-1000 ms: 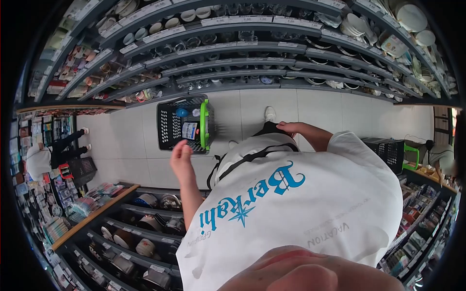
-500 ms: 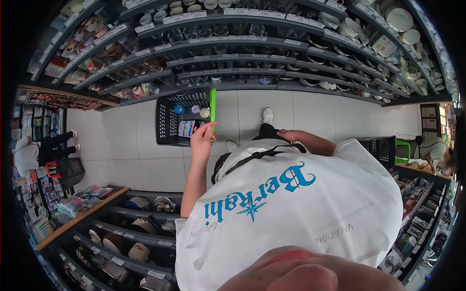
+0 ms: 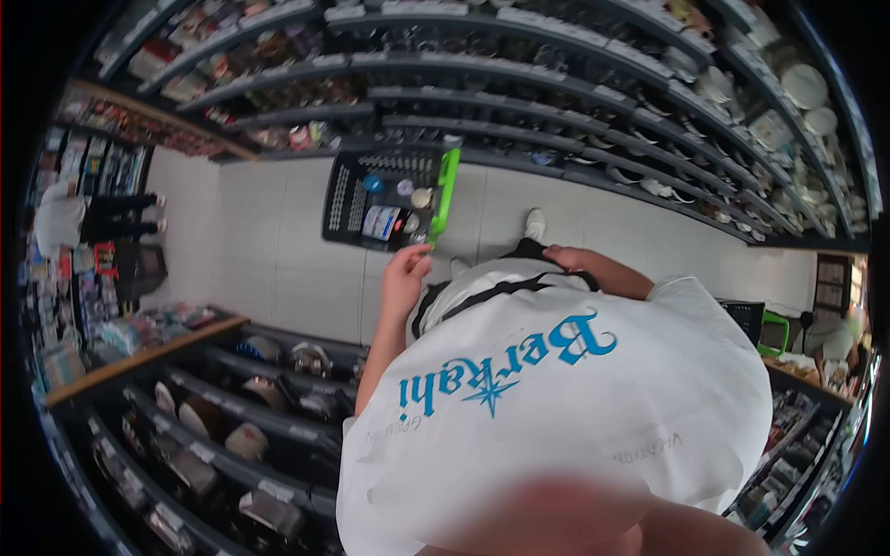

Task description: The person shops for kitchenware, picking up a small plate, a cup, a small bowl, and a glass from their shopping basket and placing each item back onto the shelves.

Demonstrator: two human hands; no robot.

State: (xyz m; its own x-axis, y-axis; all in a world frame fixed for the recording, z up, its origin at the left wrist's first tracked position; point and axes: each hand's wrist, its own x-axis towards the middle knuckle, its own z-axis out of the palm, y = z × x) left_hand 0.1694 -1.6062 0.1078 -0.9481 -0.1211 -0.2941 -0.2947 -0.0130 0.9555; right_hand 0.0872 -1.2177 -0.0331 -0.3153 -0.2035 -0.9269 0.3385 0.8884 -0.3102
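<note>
My left hand (image 3: 405, 274) is out in front at the left, its fingers loosely bent and apart with nothing visible between them. Its fingertips overlap the near corner of a dark plastic shopping basket (image 3: 336, 199), close to the end of the green handle (image 3: 447, 190). Inside lie a blue round item (image 3: 374, 183), a small lilac item (image 3: 405, 187), a cream cup-like item (image 3: 422, 197) and a pack with a white and blue label (image 3: 382, 222). Low by my dark trousers, my right hand (image 3: 567, 257) is curled with its fingers together; what it holds, if anything, is hidden.
Shelves of glassware and dishes (image 3: 805, 86) run along the far side of the aisle. Pots and pans fill the shelves (image 3: 269, 431) at near left. A person (image 3: 67, 218) stands far left beside a dark basket (image 3: 139, 269); another person (image 3: 834, 338) is far right.
The view has tilted, and the basket now appears farther right and higher. My left fingers, earlier stretched over the basket's near edge, are more bent at its corner. My right hand stays low by the trousers.
</note>
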